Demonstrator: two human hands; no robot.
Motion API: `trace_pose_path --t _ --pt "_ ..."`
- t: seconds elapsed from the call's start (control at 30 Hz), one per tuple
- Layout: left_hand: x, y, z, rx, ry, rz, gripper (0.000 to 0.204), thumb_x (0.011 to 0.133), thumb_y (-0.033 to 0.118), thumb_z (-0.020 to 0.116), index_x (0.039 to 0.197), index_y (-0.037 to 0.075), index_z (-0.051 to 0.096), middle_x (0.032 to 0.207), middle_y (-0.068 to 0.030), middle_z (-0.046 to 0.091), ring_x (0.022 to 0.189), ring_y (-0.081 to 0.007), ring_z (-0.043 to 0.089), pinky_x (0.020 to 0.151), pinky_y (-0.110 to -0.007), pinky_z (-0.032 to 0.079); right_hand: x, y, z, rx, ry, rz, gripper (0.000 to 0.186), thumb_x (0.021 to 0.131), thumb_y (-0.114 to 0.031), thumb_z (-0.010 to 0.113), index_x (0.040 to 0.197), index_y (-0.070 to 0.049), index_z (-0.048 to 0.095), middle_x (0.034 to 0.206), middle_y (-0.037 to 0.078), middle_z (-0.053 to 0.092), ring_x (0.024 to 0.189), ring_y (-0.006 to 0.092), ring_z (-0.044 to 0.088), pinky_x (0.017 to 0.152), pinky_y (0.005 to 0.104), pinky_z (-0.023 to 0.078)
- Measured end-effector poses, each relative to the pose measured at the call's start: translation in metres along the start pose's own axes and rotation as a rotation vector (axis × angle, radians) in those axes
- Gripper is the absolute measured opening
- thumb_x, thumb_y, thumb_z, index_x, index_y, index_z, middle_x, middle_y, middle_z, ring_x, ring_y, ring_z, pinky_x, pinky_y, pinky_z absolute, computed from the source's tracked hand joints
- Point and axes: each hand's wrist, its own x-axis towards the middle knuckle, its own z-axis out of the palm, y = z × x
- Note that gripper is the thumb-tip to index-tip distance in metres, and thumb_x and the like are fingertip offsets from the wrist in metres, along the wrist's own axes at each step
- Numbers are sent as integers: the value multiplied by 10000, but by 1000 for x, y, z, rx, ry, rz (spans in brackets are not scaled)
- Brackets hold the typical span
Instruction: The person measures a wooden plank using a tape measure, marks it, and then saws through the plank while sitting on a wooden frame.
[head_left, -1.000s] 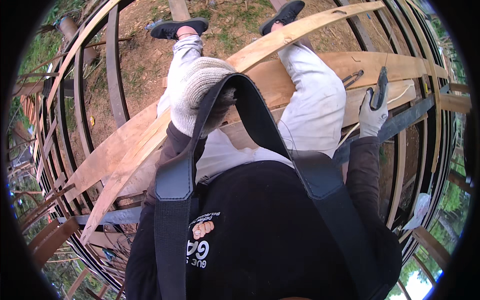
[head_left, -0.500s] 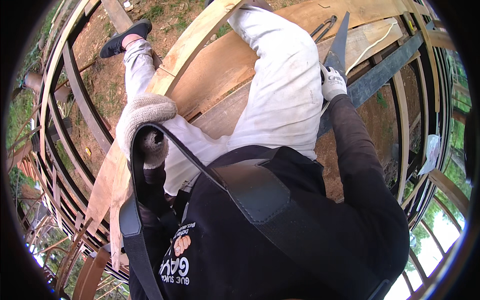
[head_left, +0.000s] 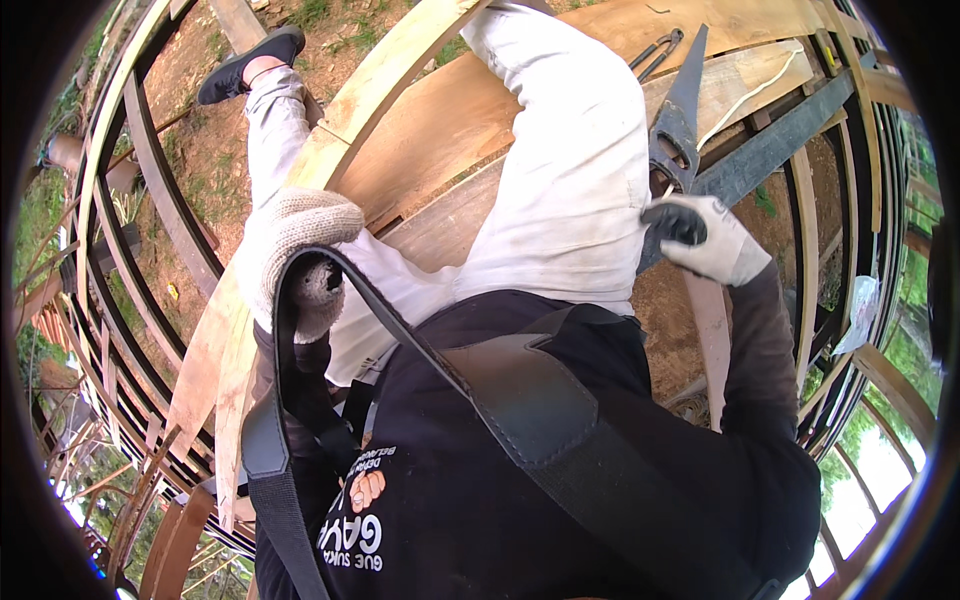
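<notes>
My left hand (head_left: 299, 222), in a knitted glove, is curled at the curved pale plank (head_left: 368, 92). A looping black strap (head_left: 400, 331) crosses in front of it, hiding what the fingers hold. My right hand (head_left: 712, 242), in a white glove with dark palm, has bent fingers beside my right thigh (head_left: 580, 160); their contents, if any, are unclear. Just above it a handsaw (head_left: 681, 107) lies by the boards. Black pincers (head_left: 655, 52) rest on a broad board (head_left: 450, 120) farther up.
A dark bar (head_left: 760, 140) runs diagonally at the right. Curved ribs (head_left: 150, 180) line both sides over reddish dirt and grass (head_left: 230, 150). A pale plastic sheet (head_left: 860, 312) is at the right, and my outstretched left foot (head_left: 250, 62) at upper left.
My right hand has let go of the saw, which stays lying, and moved down. Earlier my left hand moved down-left. The whole view shifted between the first two frames.
</notes>
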Motion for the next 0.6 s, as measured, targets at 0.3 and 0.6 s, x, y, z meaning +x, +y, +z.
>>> trace_pose_path --t 0.3,0.6 --pt "6 -13 20 -137 27 93 455 901 439 662 913 -12 727 859 -170 703 828 -322 690 737 -376 530 -42 21 72 -162 -182 -233 332 762 -8 681 1093 -35 686 1107 140 643 969 311 662 857 381 540" --pt "-3 -10 21 -141 36 86 459 893 430 661 920 -24 724 873 -176 696 842 -325 680 749 -386 524 -38 -13 49 292 67 -22 331 849 46 578 1169 4 650 999 85 692 844 178 695 727 291 549"
